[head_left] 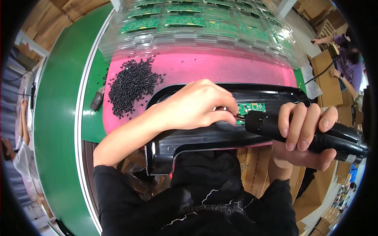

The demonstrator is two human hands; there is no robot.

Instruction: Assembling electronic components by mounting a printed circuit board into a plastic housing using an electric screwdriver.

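Observation:
My right hand (pixel 305 126) is wrapped around a black electric screwdriver (pixel 258 121), its bit pointing left. At the bit's tip, my left hand (pixel 201 103) pinches with thumb and fingers. Whatever lies between those fingertips is too small and covered to make out. Beneath both hands is a long black plastic housing (pixel 204 138), its hollow side up. A green circuit board (pixel 255 106) sits inside it, partly hidden by my left fingers and the screwdriver.
Left of the housing, a heap of tiny black screw-like pieces (pixel 132 84) lies on a pink mat (pixel 185 65). Clear plastic trays (pixel 177 37) of green circuit boards are stacked behind. A dark grey lump (pixel 97 100) rests on the green table (pixel 59 118). Other people work at both sides.

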